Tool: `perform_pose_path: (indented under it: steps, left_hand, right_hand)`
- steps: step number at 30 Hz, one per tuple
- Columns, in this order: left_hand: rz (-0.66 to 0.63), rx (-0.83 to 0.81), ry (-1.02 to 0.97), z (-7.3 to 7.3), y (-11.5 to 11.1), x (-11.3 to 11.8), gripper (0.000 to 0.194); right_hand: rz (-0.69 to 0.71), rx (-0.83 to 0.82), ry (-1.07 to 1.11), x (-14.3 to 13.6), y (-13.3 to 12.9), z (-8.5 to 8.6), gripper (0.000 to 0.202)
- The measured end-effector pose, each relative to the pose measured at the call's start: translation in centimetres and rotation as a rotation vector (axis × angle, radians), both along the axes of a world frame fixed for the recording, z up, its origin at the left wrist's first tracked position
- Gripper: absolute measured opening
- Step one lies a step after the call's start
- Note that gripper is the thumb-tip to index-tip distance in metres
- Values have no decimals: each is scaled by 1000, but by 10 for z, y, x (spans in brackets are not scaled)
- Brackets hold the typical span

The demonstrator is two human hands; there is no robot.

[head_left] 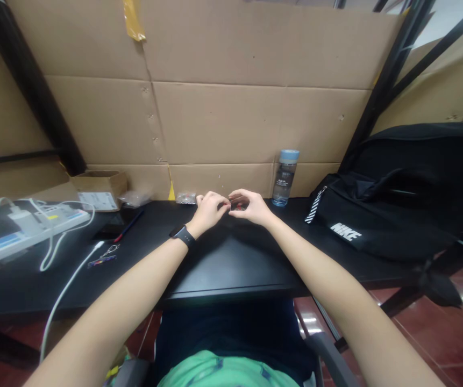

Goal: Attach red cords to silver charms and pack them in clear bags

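Note:
Above the back part of the black table (231, 269), my left hand (212, 208) and my right hand (252, 207) come together at the fingertips. Between them is a small object (238, 206) with red parts, too small to make out. The thumb and fingers of my right hand curve around it, and the fingertips of my left hand pinch at its left side. A dark watch is on my left wrist. Just behind my left hand lies a small clear packet (185, 198).
A water bottle (284, 178) stands right of my hands, beside a black bag (400, 199). On the left are a power strip (25, 231) with white cables, an open cardboard box (100, 189), a phone, a pen and small scissors (109, 252). Cardboard walls the back.

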State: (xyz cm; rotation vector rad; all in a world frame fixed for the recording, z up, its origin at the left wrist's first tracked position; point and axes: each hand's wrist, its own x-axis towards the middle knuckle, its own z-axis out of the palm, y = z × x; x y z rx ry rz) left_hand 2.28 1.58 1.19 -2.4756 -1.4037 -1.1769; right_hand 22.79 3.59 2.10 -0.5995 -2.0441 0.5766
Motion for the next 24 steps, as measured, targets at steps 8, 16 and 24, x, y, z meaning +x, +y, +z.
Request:
perform_pose_path:
  steps: [8, 16, 24]
  left_hand:
    - [-23, -91, -49, -1, 4, -5, 18]
    - [-190, -230, -254, -10, 19, -12, 27]
    - [-205, -123, -241, -9, 13, -8, 20]
  right_hand:
    - [0, 118, -87, -4, -1, -1, 48]
    - [-32, 169, -130, -7, -4, 2, 45]
    - [-11, 60, -50, -6, -2, -1, 50]
